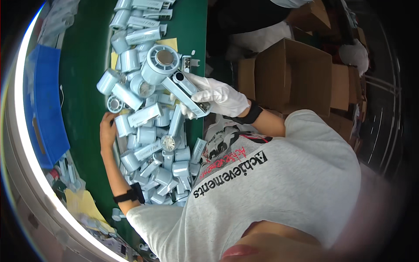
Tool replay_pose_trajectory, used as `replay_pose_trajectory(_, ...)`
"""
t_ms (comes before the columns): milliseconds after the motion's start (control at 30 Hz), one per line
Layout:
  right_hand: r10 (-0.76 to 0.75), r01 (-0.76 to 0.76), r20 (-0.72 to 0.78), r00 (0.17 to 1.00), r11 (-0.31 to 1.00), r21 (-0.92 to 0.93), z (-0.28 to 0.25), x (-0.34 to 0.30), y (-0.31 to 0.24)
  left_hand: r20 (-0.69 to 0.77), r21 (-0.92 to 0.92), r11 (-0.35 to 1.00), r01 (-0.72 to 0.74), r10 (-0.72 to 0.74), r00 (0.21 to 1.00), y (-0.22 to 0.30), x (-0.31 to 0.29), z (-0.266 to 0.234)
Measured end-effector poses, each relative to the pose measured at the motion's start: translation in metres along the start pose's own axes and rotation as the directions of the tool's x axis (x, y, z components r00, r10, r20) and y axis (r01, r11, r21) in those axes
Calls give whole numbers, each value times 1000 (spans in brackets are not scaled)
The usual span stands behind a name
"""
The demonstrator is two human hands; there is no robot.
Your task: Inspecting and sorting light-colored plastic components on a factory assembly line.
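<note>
Lettering (147, 151) in dark print is running along several handles in a pile of pale-blue fan housings (163, 177), which is filling the middle of the frame from top to lower centre on a green table (85, 87). On the grey T-shirt (279, 196), right of the lower centre, larger black letters (229, 175) are slanting upside down across the chest, with red script (238, 153) showing beside them.

Gloved in white, the right hand (220, 97) is extending into the centre from the right, the elbow bending and a black band (251, 114) circling the wrist. Its fingers are wrapping around the handle of the held fan housing (174, 83), just above the frame's centre; the round head is pointing toward the upper left, over the pile.

Bare and left of centre, the left hand (108, 131) is pointing up the frame, its arm rising from the lower edge with another black band (129, 194) around the forearm. The fingertips are sitting just beside a round fan end (115, 104); I cannot tell whether they are pinching it.

A blue bin (50, 109) is standing at the left, and a cardboard box (301, 74) is gaping at the upper right.
</note>
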State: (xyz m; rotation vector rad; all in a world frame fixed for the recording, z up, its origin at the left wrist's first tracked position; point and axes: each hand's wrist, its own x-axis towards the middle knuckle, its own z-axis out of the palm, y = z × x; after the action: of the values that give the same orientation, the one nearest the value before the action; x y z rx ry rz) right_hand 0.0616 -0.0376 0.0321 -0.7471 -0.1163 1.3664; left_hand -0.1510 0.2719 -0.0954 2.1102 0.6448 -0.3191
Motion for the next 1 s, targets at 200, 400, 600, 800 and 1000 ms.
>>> replay_pose_trajectory(200, -243, 246, 53, 969, 967, -68, -68, 0, -50, -246, -91, 996, -19, -4, 969, 117, -61, -21)
replay_pose_trajectory(400, -192, 260, 313, 930, 947, -190, -42, 9, -116, -128, -653, 119, -748, 956, 263, 317, -124, 31)
replay_pose_trajectory(600, -23, 32, 433, 901, 999, -15, -8, 37, -167, -383, -597, -98, -797, 907, 175, 397, -98, 82)
replay_pose_trajectory(800, 32, -126, 682, 730, 988, 89, -1, 58, -198, -429, -480, -67, -875, 888, 168, 428, -80, 89)
replay_pose_trajectory(1000, 40, -147, 705, 708, 985, 91, 4, 65, -195, -431, -509, 14, -861, 861, 269, 430, -83, 78)
